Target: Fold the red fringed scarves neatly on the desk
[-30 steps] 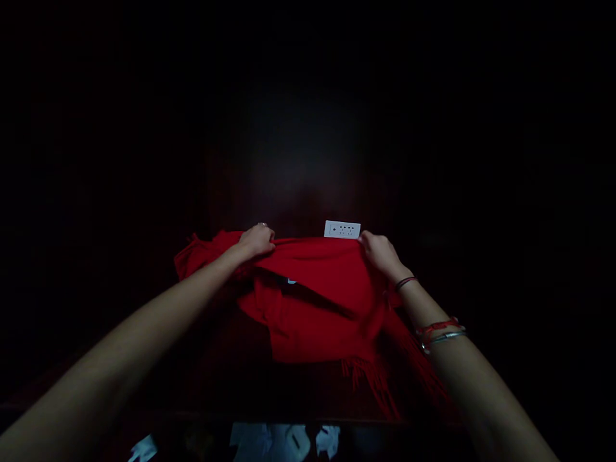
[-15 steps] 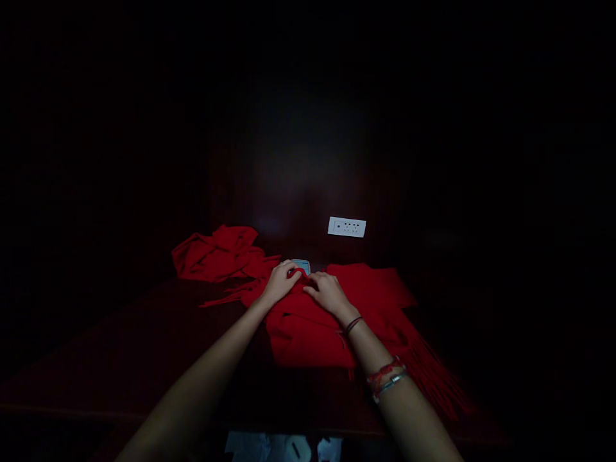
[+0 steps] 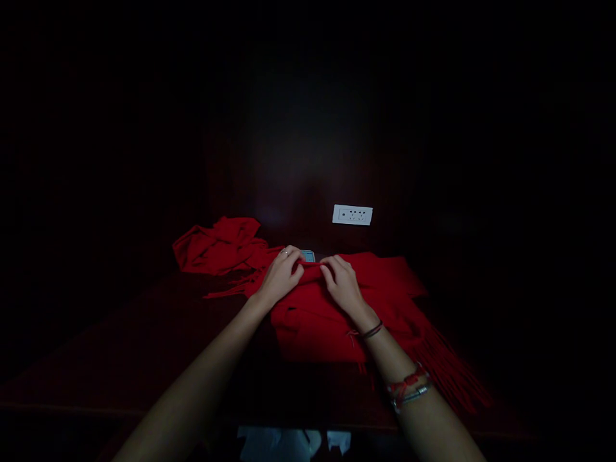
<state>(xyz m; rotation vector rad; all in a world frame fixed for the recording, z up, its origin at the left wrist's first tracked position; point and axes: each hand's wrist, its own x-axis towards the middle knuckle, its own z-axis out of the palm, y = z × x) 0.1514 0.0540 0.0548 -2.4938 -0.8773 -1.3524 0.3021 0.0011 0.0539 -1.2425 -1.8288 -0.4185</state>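
Observation:
A red fringed scarf point(image 3: 312, 333) lies loosely folded on the dark table, its long tassels spilling toward the lower right. My left hand point(image 3: 283, 274) pinches the far edge of the cloth, a ring on one finger. A short way to the right, my right hand point(image 3: 342, 279) grips the same edge between thumb and fingers; the stretch of cloth between both hands is pulled fairly straight. Just beyond that edge, a small flat item with a light-blue face point(image 3: 308, 256) shows partly, perhaps a screen; the rest is hidden by the left hand and cloth.
Another bunched heap of red cloth point(image 3: 219, 247) lies at the back left, its fringe reaching toward the scarf. A white socket panel point(image 3: 353, 215) is on the back wall. Pale items point(image 3: 279, 444) show below the table's front edge. The surroundings are very dark.
My hands have moved apart, the right one shifting rightward, and the scarf's edge between them is straighter. The view has tilted and shifted slightly.

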